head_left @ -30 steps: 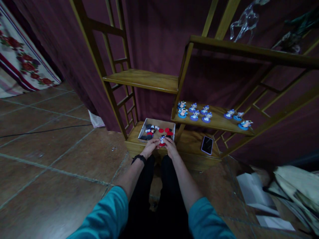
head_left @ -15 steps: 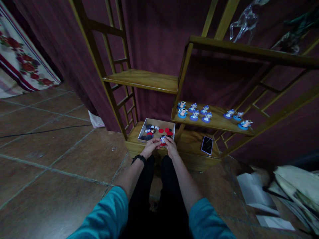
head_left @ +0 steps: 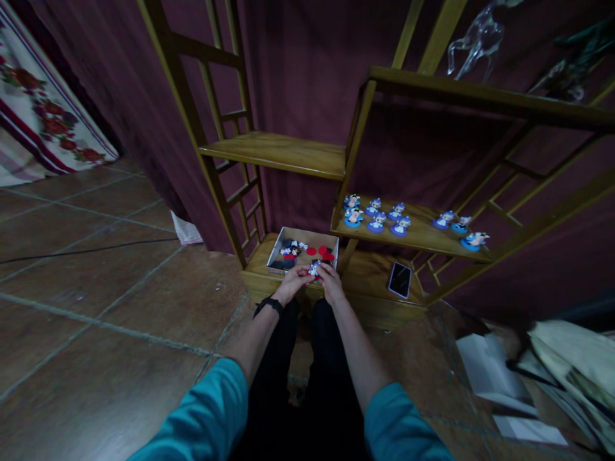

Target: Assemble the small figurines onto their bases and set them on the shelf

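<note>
Left hand (head_left: pixel 292 285) and right hand (head_left: pixel 332 287) near each other, fingertips of both pinched on a small white-and-purple figurine with red base (head_left: pixel 314 268). Figurine sits between them, at the 12 o'clock tips of the hands, by the near edge of an open, shallow, white-walled cardboard box (head_left: pixel 312 237); can't tell if it touches the box. Box at 12 o'clock, holds flat red discs (head_left: pixel 311 251), dark round discs (head_left: pixel 288 263), other small pieces. Dark-screened phone with purple edge (head_left: pixel 400 280) at 3 o'clock. Purple- and blue-based figurines (head_left: pixel 400 227) at 2 o'clock, on brown wooden shelf (head_left: pixel 418 234).
</note>
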`<action>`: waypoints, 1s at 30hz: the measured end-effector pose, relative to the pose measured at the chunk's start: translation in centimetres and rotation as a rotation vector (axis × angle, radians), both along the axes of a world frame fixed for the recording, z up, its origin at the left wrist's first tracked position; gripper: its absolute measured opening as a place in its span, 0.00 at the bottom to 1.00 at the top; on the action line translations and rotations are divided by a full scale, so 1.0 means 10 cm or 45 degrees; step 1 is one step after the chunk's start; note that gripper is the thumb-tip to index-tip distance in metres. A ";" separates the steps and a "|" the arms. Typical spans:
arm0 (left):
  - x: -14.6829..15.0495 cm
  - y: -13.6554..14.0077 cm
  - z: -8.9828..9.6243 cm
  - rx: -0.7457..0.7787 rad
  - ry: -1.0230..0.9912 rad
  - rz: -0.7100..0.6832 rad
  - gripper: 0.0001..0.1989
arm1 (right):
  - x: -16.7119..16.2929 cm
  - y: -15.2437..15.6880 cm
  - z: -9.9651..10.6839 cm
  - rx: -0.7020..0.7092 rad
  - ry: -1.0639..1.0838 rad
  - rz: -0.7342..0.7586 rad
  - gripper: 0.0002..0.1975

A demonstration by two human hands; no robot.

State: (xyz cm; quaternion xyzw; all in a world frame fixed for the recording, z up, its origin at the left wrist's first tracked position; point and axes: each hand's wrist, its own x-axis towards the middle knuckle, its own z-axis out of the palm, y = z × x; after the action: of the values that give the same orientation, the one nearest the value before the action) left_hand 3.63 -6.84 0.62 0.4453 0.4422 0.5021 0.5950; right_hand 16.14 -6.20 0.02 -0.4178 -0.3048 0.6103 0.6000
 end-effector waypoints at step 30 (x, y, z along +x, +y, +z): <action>0.13 -0.29 0.14 0.464 1.484 -0.011 0.18 | 0.08 0.04 -0.10 0.073 -0.129 0.140 0.17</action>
State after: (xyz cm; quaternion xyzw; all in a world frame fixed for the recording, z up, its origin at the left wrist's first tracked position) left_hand 4.92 -9.72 2.03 0.7432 0.6002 0.2410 0.1711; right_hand 16.89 -5.78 -0.93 -0.4135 -0.3746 0.6114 0.5612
